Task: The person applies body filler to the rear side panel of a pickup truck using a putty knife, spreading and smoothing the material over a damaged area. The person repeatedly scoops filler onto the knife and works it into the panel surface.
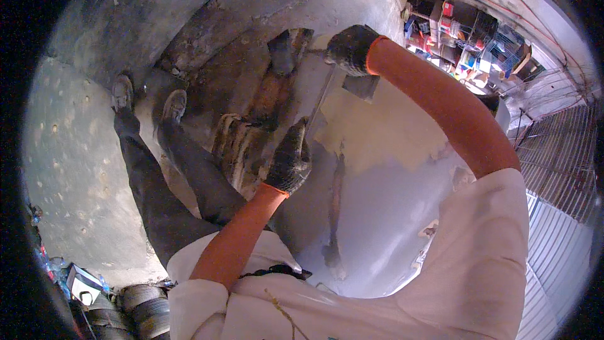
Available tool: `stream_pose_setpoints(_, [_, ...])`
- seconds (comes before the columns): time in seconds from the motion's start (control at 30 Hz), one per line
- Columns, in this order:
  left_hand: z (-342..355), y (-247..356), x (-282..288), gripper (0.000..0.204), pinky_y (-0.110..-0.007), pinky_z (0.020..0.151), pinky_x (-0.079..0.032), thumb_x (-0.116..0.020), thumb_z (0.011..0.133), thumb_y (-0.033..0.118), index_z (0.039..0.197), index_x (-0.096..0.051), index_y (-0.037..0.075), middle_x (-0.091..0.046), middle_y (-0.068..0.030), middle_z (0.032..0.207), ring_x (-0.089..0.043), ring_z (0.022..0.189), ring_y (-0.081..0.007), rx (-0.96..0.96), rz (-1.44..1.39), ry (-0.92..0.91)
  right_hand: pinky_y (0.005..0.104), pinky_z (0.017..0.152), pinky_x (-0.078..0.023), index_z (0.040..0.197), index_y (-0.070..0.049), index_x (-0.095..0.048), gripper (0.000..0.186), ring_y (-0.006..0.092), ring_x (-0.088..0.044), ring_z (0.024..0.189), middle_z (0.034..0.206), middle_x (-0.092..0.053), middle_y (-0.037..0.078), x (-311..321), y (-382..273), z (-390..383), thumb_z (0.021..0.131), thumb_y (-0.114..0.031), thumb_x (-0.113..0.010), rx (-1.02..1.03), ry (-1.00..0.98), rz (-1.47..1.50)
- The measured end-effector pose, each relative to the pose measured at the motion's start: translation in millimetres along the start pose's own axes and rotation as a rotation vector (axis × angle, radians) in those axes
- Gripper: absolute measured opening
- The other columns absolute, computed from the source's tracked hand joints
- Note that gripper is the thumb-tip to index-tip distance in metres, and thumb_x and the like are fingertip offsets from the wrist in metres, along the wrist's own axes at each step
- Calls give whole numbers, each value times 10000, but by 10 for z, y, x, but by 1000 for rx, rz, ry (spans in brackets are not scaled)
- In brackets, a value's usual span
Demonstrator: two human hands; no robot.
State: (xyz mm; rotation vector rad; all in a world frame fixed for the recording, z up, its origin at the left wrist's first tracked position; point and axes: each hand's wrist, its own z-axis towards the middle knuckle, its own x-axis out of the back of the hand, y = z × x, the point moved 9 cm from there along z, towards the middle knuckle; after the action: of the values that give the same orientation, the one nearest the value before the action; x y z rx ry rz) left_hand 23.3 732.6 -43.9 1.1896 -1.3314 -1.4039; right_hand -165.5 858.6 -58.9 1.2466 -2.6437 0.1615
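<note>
My left hand, in a dark glove with an orange cuff, is closed on the lower end of a long, thin, straight bar. My right hand, gloved alike, is closed at the bar's upper end, beside a pale flat piece that it partly hides. The bar lies along a smooth grey surface with a beige patch. Dark square pieces are near my right hand, one to its left and one below it. Rusty brown, ridged material is left of my left hand.
My legs and shoes stretch across the left, beside a pale speckled slab. Worn tires and a white box are at the lower left. Cluttered shelves stand at the upper right, and corrugated metal panels line the right edge.
</note>
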Motion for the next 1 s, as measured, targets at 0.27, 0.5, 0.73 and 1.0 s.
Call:
stream_pose_setpoints(0.27, [-62,-31,-274,523,-422,1051,-413,-509,846,-66,1361,-421,-53,-523,-263,1310,-511,1227,-398,118,-137,-79,437,819,-525,1009,-164,-695,270,309,-658,961,1010,-679,102,-279,75,-55,768,-102,-591,36,6,-17])
stream_pose_setpoints(0.5, [-176,-184,-478,635,-433,1076,-379,-582,835,-11,1419,-335,-58,-453,-284,1381,-451,1272,-437,149,-122,-177,462,744,-554,969,-146,-708,219,330,-681,939,997,-704,109,-412,77,-99,873,-190,-515,46,-29,-74])
stream_pose_setpoints(0.73, [-193,-102,-512,660,-431,1053,-405,-605,842,16,1433,-317,-48,-487,-285,1344,-481,1241,-438,128,-101,-140,452,710,-551,883,-143,-725,186,314,-698,845,896,-715,97,-578,98,-113,833,-189,-552,57,96,-143])
stream_pose_setpoints(1.0, [-107,52,-561,665,-441,1067,-385,-622,835,46,1421,-325,-57,-489,-282,1338,-479,1234,-432,164,-154,-193,419,801,-525,899,-149,-715,175,311,-659,909,886,-692,104,-613,146,-230,804,-105,-575,74,145,-117])
